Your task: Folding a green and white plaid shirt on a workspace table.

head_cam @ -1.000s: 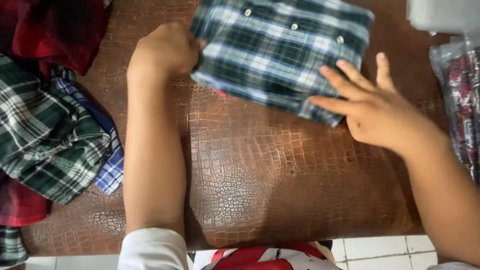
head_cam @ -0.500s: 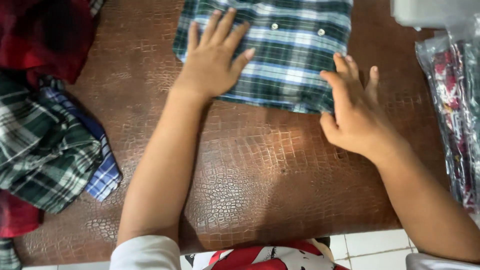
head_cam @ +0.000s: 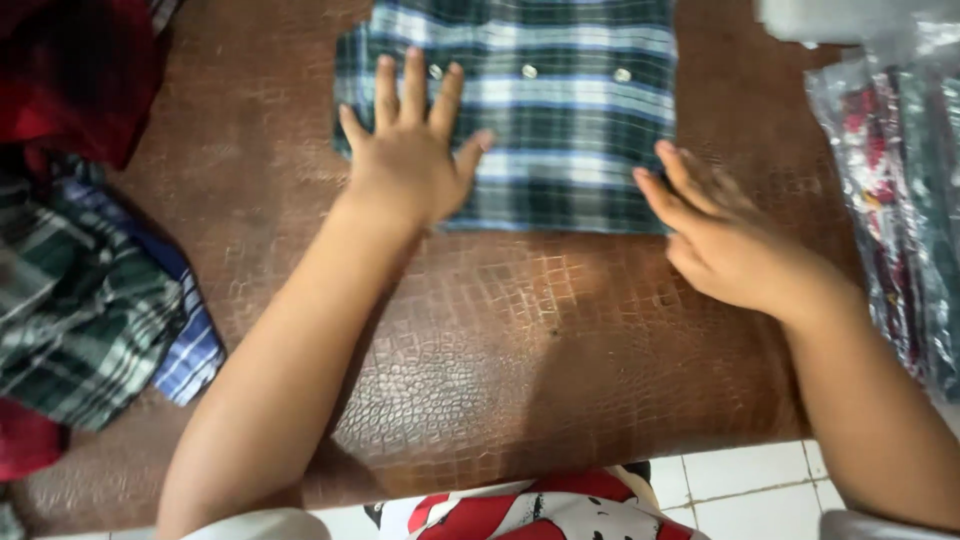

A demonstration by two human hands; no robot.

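A folded green, blue and white plaid shirt (head_cam: 570,110) with small buttons lies at the far middle of a brown, scale-textured table (head_cam: 500,340). My left hand (head_cam: 410,150) rests flat on the shirt's left part, fingers spread. At the shirt's lower right corner my right hand (head_cam: 715,235) has its fingers extended, the tips touching the fabric's edge. Neither hand grips anything.
A heap of plaid shirts in green, blue and red (head_cam: 80,270) covers the table's left side. Clear plastic bags holding packed garments (head_cam: 890,190) lie along the right edge. White floor tiles (head_cam: 760,490) show below the table's near edge.
The left hand went from a closed grip on the shirt's left edge to lying flat on top. The shirt now lies squarer, and the right hand slid to its lower right corner.
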